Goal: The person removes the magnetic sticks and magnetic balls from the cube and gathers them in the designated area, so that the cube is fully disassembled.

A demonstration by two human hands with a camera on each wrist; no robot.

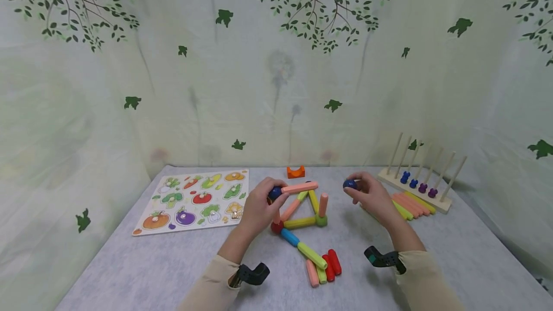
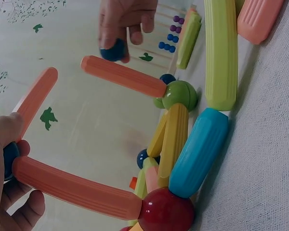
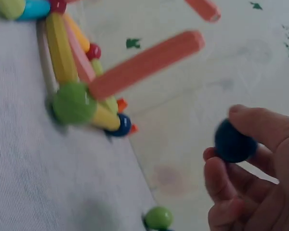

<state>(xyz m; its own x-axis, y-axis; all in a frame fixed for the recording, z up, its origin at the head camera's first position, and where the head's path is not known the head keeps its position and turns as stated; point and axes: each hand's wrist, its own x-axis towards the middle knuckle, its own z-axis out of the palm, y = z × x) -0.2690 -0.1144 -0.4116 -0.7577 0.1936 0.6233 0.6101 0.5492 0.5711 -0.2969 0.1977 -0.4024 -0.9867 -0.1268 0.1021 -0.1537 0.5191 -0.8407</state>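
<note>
My left hand (image 1: 261, 205) grips a dark blue ball (image 1: 274, 193) atop an upright pink stick (image 2: 77, 187) that rises from a red ball (image 2: 166, 210). Another pink stick (image 1: 300, 187) juts rightward from the blue ball. My right hand (image 1: 373, 198) pinches a second dark blue ball (image 3: 235, 141) between thumb and fingers, in the air. Between the hands, a pink stick (image 1: 323, 205) stands in a green ball (image 1: 321, 220), its upper end bare. Yellow stick (image 1: 300, 222) joins the red and green balls on the table; a blue stick (image 1: 290, 237) also meets the red ball.
Loose red sticks (image 1: 334, 262) and others lie at the front. On the left is a vegetable picture board (image 1: 196, 222). An orange block (image 1: 295, 172) stands behind the structure. To the right are a pegged wooden rack (image 1: 442, 203) and pink sticks (image 1: 408, 204).
</note>
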